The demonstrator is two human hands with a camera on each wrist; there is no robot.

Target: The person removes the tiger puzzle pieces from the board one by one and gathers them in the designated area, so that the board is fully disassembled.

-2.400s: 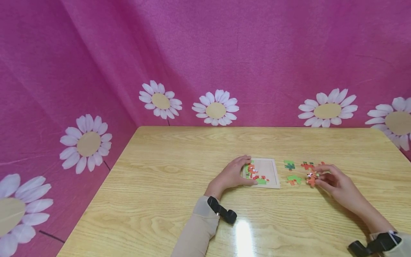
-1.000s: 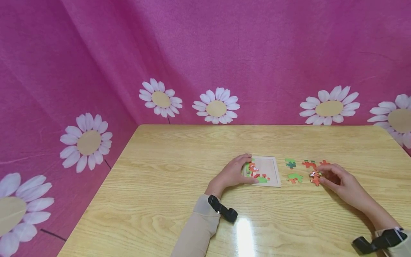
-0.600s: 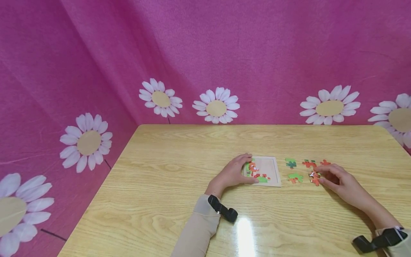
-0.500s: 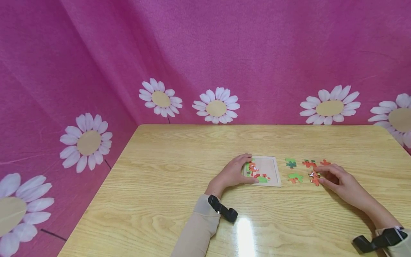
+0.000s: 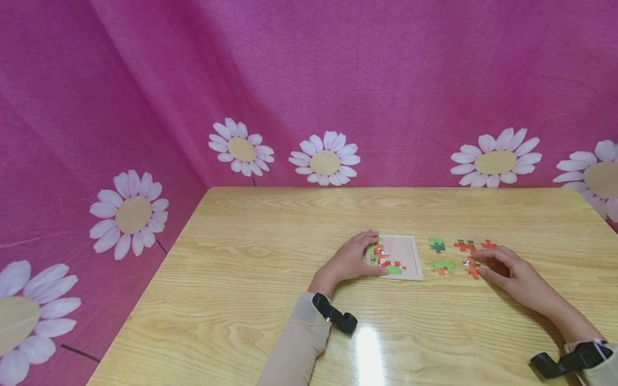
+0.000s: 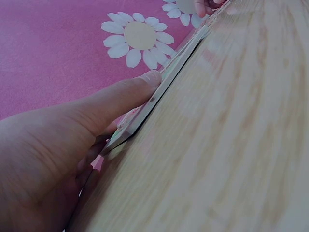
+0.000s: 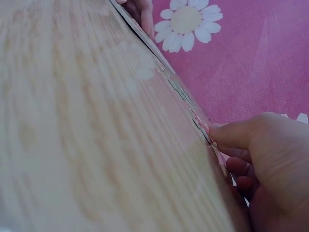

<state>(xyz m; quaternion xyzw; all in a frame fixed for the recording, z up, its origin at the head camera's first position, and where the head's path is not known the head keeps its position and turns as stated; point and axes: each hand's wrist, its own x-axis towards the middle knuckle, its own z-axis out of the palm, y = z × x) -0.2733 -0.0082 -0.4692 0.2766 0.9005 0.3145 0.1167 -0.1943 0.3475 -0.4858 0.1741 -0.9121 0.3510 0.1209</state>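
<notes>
Pinching thumb against index finger, the right grip (image 5: 519,276) has hold of the right edge of a red-and-white piece (image 5: 471,269); its lower fingers are largely hidden from the head camera, and I cannot tell whether the piece touches the counter (image 5: 270,241). Both wrist views see the puzzle nearly edge-on, so its pictures are unreadable there.

The left grip (image 5: 346,261) spans the puzzle tray (image 5: 401,249), thumb on the near edge and fingers at the far one, covering part of the left rim. The tray lies well left of the right grip; a green piece (image 5: 437,245) and a green-and-orange piece (image 5: 443,267) sit between. Both sleeves are cut off.
</notes>
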